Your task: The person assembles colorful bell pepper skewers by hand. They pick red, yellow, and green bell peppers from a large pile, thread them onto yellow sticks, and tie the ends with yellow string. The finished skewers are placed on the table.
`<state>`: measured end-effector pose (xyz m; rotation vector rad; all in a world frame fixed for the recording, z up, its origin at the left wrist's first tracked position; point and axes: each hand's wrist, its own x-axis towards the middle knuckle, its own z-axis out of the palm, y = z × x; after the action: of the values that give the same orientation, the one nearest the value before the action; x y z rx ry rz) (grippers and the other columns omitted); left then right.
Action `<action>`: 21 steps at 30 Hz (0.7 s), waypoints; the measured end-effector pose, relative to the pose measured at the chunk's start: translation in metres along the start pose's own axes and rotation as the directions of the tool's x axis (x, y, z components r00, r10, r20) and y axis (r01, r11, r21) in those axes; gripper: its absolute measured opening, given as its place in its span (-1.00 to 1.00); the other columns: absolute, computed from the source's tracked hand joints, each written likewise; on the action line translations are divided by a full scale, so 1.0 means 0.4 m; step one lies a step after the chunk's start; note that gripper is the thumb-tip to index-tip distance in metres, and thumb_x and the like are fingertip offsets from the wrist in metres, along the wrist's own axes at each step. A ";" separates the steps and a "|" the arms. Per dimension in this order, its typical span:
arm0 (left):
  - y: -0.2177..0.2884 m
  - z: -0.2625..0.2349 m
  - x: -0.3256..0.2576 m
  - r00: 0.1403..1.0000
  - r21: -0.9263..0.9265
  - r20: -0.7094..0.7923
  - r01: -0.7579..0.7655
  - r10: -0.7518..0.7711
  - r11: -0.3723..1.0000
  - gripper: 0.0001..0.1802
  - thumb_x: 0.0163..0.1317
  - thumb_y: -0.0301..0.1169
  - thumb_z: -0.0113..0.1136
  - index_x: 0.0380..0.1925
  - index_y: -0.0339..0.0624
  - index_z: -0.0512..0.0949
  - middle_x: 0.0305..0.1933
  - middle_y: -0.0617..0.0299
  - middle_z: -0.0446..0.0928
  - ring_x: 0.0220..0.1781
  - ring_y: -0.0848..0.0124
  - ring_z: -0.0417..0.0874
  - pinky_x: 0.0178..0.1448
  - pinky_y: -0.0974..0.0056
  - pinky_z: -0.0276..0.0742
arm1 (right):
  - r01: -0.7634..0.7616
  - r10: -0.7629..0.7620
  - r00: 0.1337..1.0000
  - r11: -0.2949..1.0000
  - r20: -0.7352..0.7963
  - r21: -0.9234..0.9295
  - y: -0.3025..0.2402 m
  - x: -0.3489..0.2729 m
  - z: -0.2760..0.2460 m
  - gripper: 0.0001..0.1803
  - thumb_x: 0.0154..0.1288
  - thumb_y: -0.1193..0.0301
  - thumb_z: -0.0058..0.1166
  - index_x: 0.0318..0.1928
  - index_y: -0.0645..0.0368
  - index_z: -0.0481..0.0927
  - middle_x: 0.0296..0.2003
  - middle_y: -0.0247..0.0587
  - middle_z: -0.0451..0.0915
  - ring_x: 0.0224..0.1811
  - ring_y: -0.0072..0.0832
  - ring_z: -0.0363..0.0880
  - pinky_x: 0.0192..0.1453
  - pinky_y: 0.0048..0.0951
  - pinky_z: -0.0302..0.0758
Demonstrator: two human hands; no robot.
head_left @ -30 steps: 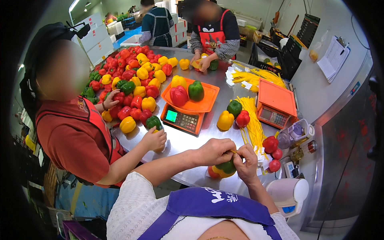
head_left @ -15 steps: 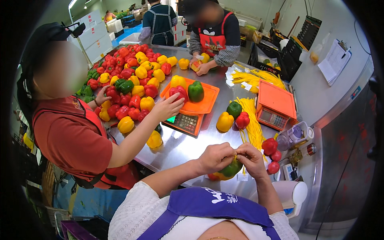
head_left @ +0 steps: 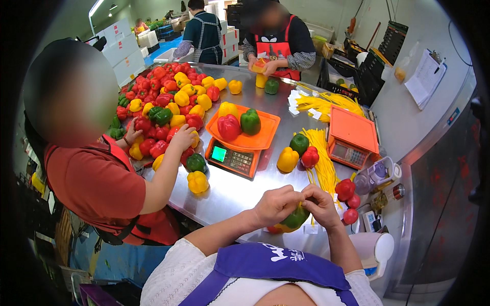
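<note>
Both hands, the left hand (head_left: 275, 205) and right hand (head_left: 320, 204), are pinching together over a pack of peppers (head_left: 292, 220) at the table (head_left: 240, 191) edge, probably closing it, so the next move needs a firm twist.

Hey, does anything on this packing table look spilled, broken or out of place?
Nothing stands out. Peppers are heaped at the left, three sit on the scale tray, and both hands hold a green pepper at the table edge.

The person wears a white textured knit top with short sleeves under a purple apron with white markings.
</note>
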<state>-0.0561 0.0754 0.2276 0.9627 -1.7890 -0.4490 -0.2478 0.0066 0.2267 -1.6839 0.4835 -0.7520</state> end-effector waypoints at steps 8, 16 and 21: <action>-0.011 0.006 0.010 0.998 -0.171 0.004 0.059 -0.059 0.984 -0.80 0.17 -0.60 0.15 -0.20 -0.21 0.60 -0.39 0.15 0.50 -0.37 0.28 0.56 -0.26 0.29 0.46 | 0.177 -0.155 0.984 0.919 0.090 -0.353 -0.024 0.022 -0.012 -0.93 0.20 0.61 0.03 -0.29 0.26 0.48 -0.36 -0.19 0.43 -0.36 -0.37 0.43 -0.24 -0.45 0.39; 0.005 0.012 0.019 0.995 -0.104 -0.008 0.097 -0.099 0.990 -0.82 0.14 -0.59 0.17 -0.23 -0.22 0.60 -0.38 0.14 0.51 -0.35 0.28 0.57 -0.24 0.28 0.47 | 0.283 -0.298 0.952 0.770 0.069 -0.572 -0.025 0.024 0.001 -0.87 0.14 0.60 0.01 -0.27 0.25 0.41 -0.39 -0.02 0.41 -0.37 -0.08 0.46 -0.29 -0.22 0.44; 0.006 0.021 0.017 0.993 -0.011 -0.004 0.118 -0.118 0.993 -0.83 0.11 -0.57 0.18 -0.26 -0.15 0.57 -0.35 0.11 0.54 -0.29 0.14 0.61 -0.20 0.22 0.52 | 0.254 -0.350 0.937 0.695 -0.008 -0.672 -0.014 0.007 0.013 -0.80 0.12 0.60 0.04 -0.21 0.24 0.39 -0.34 0.00 0.42 -0.37 -0.08 0.47 -0.29 -0.22 0.46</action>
<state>-0.0658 0.0708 0.2298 1.0649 -1.7301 -0.5296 -0.2424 0.0097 0.2319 -2.4422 0.6238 -1.0181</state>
